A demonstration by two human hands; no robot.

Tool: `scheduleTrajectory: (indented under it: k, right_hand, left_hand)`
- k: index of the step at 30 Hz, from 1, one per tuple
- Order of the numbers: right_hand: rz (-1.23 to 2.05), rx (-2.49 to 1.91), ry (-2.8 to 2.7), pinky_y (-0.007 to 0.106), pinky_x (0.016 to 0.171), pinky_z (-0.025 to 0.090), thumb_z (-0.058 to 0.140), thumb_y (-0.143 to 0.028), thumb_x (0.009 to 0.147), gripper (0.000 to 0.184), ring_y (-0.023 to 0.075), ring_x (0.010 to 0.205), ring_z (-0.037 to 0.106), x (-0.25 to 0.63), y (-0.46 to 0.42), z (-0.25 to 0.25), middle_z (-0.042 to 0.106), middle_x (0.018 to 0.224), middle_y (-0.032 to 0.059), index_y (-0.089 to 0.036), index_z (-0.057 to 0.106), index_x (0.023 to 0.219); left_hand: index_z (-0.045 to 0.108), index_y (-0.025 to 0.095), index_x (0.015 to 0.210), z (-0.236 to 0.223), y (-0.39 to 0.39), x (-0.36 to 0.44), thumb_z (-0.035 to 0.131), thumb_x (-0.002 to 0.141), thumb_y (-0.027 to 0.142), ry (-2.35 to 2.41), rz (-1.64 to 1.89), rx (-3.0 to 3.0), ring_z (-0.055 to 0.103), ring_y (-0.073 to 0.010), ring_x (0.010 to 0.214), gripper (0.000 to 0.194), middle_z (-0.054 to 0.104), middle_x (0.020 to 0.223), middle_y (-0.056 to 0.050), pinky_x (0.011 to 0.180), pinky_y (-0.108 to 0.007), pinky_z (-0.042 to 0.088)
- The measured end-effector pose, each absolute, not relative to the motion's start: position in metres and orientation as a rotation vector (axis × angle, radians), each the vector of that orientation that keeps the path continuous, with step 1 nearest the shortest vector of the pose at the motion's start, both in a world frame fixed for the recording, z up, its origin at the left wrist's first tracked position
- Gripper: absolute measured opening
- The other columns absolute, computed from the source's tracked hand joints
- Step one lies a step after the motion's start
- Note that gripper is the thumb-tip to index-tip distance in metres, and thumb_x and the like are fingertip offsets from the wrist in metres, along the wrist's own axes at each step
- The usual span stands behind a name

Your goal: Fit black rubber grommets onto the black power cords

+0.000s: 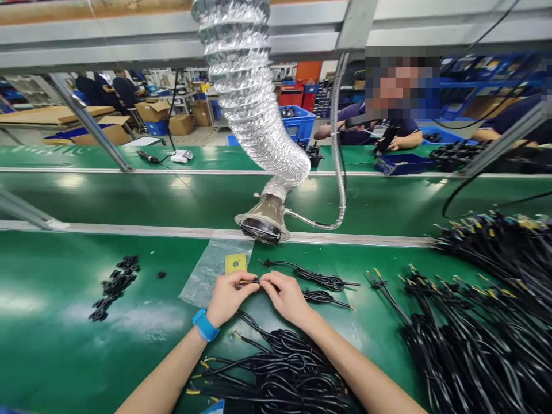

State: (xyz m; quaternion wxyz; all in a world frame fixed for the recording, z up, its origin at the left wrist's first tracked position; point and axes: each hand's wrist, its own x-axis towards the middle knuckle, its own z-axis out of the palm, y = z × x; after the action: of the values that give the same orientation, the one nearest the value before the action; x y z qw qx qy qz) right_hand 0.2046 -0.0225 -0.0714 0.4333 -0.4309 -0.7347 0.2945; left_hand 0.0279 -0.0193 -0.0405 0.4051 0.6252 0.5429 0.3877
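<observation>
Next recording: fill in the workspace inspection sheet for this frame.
Surface: green bench, glossy.
Job's things: thin black cable pinched between both hands.
Clutter: small black clips; clear bag under a yellow card.
Grippers: left hand, blue wristband, and right hand, fingertips meeting on the cable.
Cables: bundle between the forearms; big pile at right.
Surroundings: foil extraction duct overhead; a person seated opposite.

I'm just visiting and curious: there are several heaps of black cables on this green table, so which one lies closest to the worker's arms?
The cable heap lying between the forearms, just behind the left hand and right hand. The large heap sits far right.
</observation>
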Motion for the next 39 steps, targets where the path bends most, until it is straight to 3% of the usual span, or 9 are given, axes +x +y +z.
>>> scheduleTrajectory:
  k: [10,21,33,39]
  right_hand:
    - [0.865,-1.102,-1.916,0.024,0.062,0.040,0.043,-0.029,0.097,0.033,0.0151,0.066,0.060,0.205,-0.024,-0.067,0.068,0.072,0.0033,-0.019,0.067,0.077]
    - [1.223,-1.075,-1.855,0.022,0.062,0.038,0.047,-0.026,0.091,0.028,0.0125,0.066,0.051,0.212,-0.018,-0.053,0.065,0.072,0.0006,-0.016,0.068,0.076]
    - [1.632,-0.837,-1.680,0.026,0.067,0.042,0.056,-0.054,0.086,0.043,0.0137,0.068,0.051,0.219,-0.011,-0.055,0.063,0.072,0.0018,-0.014,0.066,0.075]
    - [1.489,-0.943,-1.677,0.025,0.067,0.043,0.055,-0.046,0.088,0.036,0.0144,0.071,0.055,0.215,-0.014,-0.052,0.067,0.078,0.0025,-0.014,0.070,0.082]
  left_hand:
    - [0.075,0.018,0.080,-0.033,-0.027,0.035,0.071,0.078,0.038,1.309,0.958,1.730,0.067,-0.0167,0.069,0.020,0.074,0.077,-0.004,0.065,-0.026,0.055]
    - [0.075,0.019,0.082,-0.036,-0.019,0.025,0.074,0.074,0.033,1.221,0.877,1.699,0.069,-0.0170,0.072,0.016,0.075,0.080,-0.003,0.068,-0.025,0.055]
    - [0.072,0.019,0.083,-0.025,-0.024,0.026,0.068,0.084,0.033,1.075,0.851,1.914,0.064,-0.0151,0.073,0.014,0.072,0.079,-0.003,0.069,-0.025,0.050]
    - [0.071,0.020,0.086,-0.025,-0.024,0.026,0.065,0.086,0.030,1.108,0.926,2.011,0.065,-0.0167,0.080,0.011,0.072,0.085,-0.004,0.074,-0.027,0.053]
